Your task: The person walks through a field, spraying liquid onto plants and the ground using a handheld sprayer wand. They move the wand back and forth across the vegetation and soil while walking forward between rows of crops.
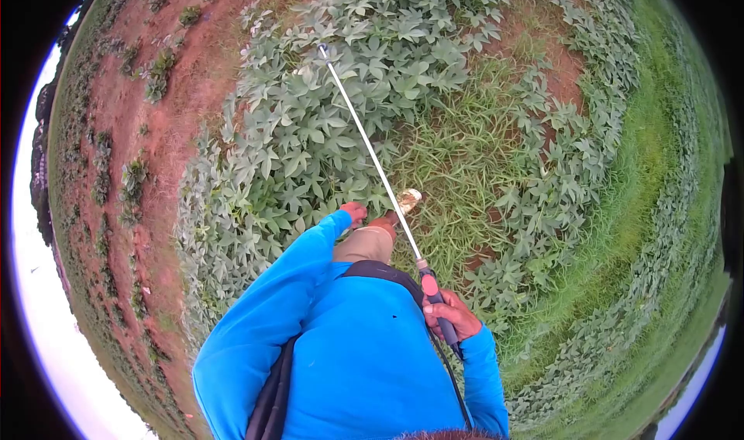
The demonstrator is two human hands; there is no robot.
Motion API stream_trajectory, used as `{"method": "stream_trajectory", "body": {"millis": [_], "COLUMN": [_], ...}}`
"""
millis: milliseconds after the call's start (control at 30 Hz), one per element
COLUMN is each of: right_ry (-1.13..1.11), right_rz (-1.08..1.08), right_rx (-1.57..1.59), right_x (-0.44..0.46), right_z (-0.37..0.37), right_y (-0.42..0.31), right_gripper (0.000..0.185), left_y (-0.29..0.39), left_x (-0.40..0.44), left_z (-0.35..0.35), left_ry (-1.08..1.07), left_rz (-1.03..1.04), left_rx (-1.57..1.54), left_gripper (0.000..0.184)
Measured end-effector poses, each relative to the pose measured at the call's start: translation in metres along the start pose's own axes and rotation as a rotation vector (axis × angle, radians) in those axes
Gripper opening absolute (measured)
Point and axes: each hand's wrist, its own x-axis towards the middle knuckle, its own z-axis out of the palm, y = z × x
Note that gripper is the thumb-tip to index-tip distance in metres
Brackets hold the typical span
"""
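Note:
My right hand (453, 317) is closed round the dark grip of a sprayer wand (372, 150). The wand's long white tube slants up and to the left, and its nozzle end lies over the leafy plants (318, 122). My left hand (355, 213) hangs at the edge of the foliage, beside my leg, with nothing visible in it; its fingers are partly hidden and too small to read. A black hose (449, 374) runs down from the wand grip along my blue shirt.
One foot (409, 200) stands at the edge of the grass (457, 161), beneath the wand. Bare reddish soil (174, 141) with small scattered plants spreads to the left. More leafy rows (554, 176) and green grass (651, 169) extend to the right.

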Motion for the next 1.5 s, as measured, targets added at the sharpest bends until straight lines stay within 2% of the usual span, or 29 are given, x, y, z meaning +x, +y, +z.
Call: {"method": "stream_trajectory", "body": {"millis": [133,333,433,533,567,600,667,800,867,933,1033,1300,1500], "right_ry": [-0.071,-0.202,-0.154,-0.123,-0.114,-0.108,-0.085,0.06,0.094,0.198,0.174,0.052,0.099], "right_rz": [0.077,0.2,0.161,0.156,0.153,0.088,0.018,-0.021,-0.033,-0.051,-0.08,-0.093,-0.183], "right_rx": [0.176,0.134,-0.11,-0.184,-0.177,-0.167,-0.145,0.106,0.384,0.385,0.666,1.053,1.081], "right_x": [0.035,0.074,0.08,0.082,0.081,0.079,0.068,0.037,0.022,0.009,-0.015,-0.091,-0.093], "right_z": [-0.008,-0.011,0.002,0.0,-0.003,-0.007,-0.015,-0.033,-0.043,-0.049,-0.065,-0.089,-0.135], "right_y": [-0.058,-0.118,-0.145,-0.16,-0.161,-0.159,-0.157,-0.149,-0.146,-0.139,-0.114,-0.061,-0.093], "right_gripper": [0.024,0.026,0.03,0.029,0.029,0.027,0.025,0.022,0.02,0.021,0.023,0.028,0.026], "left_y": [0.035,0.068,0.085,0.095,0.099,0.102,0.109,0.113,0.115,0.119,0.132,0.157,0.208], "left_x": [0.005,0.035,0.041,0.04,0.042,0.043,0.043,0.051,0.057,0.06,0.062,0.082,0.104], "left_z": [-0.019,-0.035,-0.04,-0.043,-0.042,-0.049,-0.046,-0.046,-0.044,-0.042,-0.039,-0.032,-0.033], "left_ry": [0.034,0.086,0.064,0.048,0.068,-0.026,0.032,0.003,-0.005,-0.013,-0.043,-0.079,-0.098], "left_rz": [-0.044,0.017,0.076,0.142,0.134,0.123,0.027,-0.034,-0.046,-0.029,-0.049,-0.023,-0.121], "left_rx": [-0.025,-0.064,-0.062,-0.125,-0.057,-0.064,-0.014,-0.025,-0.012,-0.004,0.019,0.082,0.16], "left_gripper": [0.03,0.03,0.025,0.026,0.027,0.024,0.023,0.026,0.028,0.03,0.033,0.028,0.027]}}
